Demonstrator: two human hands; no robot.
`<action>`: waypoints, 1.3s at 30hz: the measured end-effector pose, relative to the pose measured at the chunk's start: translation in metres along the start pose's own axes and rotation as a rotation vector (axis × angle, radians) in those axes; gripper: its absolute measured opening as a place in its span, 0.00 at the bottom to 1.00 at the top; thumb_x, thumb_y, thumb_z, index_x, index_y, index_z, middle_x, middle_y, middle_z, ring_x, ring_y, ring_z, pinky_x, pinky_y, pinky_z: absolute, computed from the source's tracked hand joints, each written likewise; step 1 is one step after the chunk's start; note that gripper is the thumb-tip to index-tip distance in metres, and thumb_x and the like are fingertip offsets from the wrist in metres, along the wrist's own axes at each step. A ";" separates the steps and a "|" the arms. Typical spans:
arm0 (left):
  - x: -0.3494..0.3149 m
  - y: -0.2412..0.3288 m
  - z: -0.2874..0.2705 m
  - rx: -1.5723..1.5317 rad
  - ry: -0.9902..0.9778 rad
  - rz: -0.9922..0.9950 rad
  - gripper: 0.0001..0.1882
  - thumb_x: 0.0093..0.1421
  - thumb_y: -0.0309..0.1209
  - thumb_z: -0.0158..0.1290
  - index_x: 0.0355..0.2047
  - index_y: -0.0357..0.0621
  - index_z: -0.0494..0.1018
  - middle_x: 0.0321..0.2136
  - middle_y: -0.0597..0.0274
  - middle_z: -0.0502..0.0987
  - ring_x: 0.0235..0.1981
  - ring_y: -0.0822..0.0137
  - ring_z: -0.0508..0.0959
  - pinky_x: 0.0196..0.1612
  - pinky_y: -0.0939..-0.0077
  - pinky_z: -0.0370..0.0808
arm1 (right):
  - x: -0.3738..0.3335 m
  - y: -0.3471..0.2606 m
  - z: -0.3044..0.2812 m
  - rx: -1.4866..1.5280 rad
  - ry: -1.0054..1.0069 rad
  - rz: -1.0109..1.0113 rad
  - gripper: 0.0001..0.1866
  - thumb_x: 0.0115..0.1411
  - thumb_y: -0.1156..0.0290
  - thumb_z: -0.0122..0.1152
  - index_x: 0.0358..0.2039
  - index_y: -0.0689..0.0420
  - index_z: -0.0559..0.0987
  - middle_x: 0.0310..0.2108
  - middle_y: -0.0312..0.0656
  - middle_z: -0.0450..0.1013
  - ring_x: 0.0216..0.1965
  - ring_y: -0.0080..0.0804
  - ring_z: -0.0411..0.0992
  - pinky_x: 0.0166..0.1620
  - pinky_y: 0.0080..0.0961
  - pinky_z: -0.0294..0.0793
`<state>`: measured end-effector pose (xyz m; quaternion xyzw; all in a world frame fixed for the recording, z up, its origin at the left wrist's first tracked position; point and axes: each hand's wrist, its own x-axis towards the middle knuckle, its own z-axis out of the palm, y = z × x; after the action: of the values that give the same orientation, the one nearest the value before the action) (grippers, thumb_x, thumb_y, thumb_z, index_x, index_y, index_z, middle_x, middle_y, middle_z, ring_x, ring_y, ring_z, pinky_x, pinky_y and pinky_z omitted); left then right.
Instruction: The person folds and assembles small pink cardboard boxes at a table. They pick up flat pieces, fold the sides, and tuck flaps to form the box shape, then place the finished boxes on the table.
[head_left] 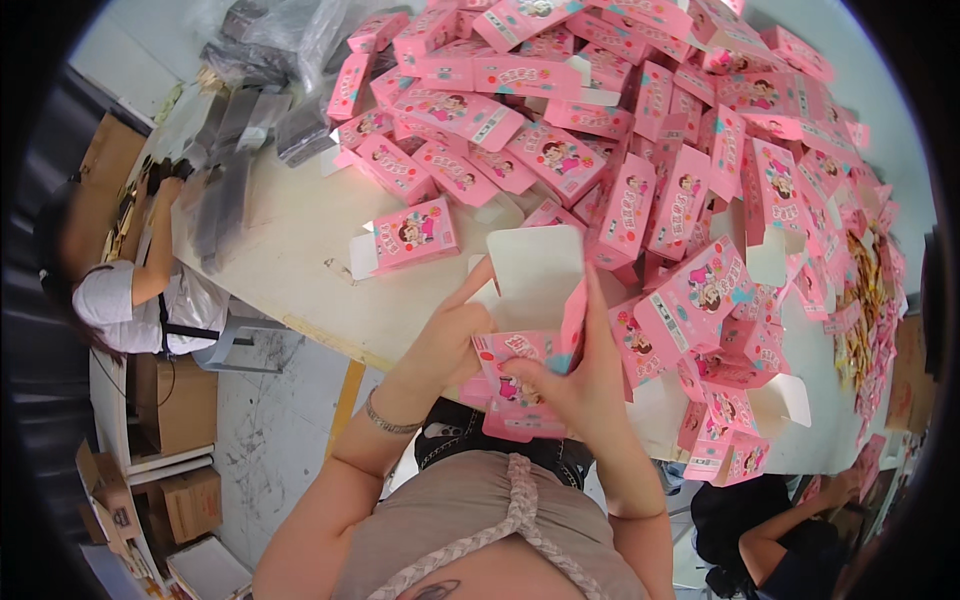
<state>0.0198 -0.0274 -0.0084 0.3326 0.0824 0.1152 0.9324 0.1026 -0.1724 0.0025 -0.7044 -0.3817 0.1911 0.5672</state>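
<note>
A pink printed carton (512, 400) is held in front of my waist at the table's near edge, its white-lined flap standing up at the far end. My left hand (452, 338) grips the carton's left side, with a finger reaching up beside the flap. My right hand (588, 378) wraps the right side, thumb across the printed front and fingers along the far right edge. Just beyond my hands, a similar pink carton (415, 233) lies on the table with a white flap out. Close to my right hand sits another carton (700, 290) of the pile.
A large heap of pink cartons (560, 160) covers the far and right table (290, 230). Clear plastic bags (300, 40) and dark packets lie far left. Gold wrapped packets (858, 310) are at the far right. One person (130, 300) works at left, another (775, 535) at lower right.
</note>
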 end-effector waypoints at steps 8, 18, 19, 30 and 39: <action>-0.021 -0.010 0.023 0.790 -0.017 0.098 0.40 0.56 0.26 0.57 0.63 0.42 0.47 0.50 0.58 0.64 0.48 0.71 0.68 0.51 0.74 0.67 | -0.001 0.035 -0.008 0.128 0.093 -0.155 0.27 0.56 0.76 0.61 0.54 0.63 0.61 0.46 0.43 0.66 0.44 0.30 0.67 0.49 0.24 0.66; -0.031 -0.005 0.006 1.070 -0.144 0.123 0.35 0.53 0.31 0.61 0.57 0.45 0.55 0.47 0.58 0.65 0.44 0.72 0.69 0.47 0.76 0.68 | 0.011 0.013 -0.020 0.642 0.043 0.055 0.08 0.62 0.74 0.55 0.39 0.62 0.78 0.41 0.37 0.71 0.44 0.23 0.69 0.48 0.22 0.67; -0.032 -0.006 0.000 1.070 -0.159 0.144 0.36 0.53 0.31 0.62 0.57 0.45 0.55 0.48 0.58 0.64 0.44 0.71 0.69 0.46 0.75 0.69 | 0.011 0.011 -0.024 0.660 0.020 0.077 0.08 0.61 0.75 0.55 0.39 0.62 0.78 0.42 0.38 0.71 0.44 0.24 0.69 0.47 0.22 0.68; -0.032 -0.014 -0.002 0.947 -0.159 0.342 0.32 0.53 0.31 0.61 0.57 0.48 0.60 0.52 0.57 0.62 0.43 0.71 0.69 0.41 0.77 0.70 | -0.001 0.002 -0.034 0.449 -0.117 -0.028 0.14 0.57 0.77 0.59 0.45 0.59 0.78 0.48 0.46 0.71 0.48 0.33 0.71 0.47 0.29 0.73; -0.036 -0.015 -0.023 0.769 -0.103 0.324 0.26 0.57 0.27 0.56 0.55 0.48 0.59 0.58 0.54 0.56 0.59 0.60 0.61 0.58 0.64 0.61 | -0.006 -0.001 -0.052 0.134 -0.158 -0.111 0.28 0.54 0.70 0.65 0.56 0.56 0.69 0.54 0.48 0.67 0.50 0.42 0.70 0.49 0.33 0.71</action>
<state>-0.0176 -0.0346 -0.0324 0.6704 0.0193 0.2042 0.7131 0.1350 -0.2106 0.0177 -0.6255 -0.4498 0.2395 0.5909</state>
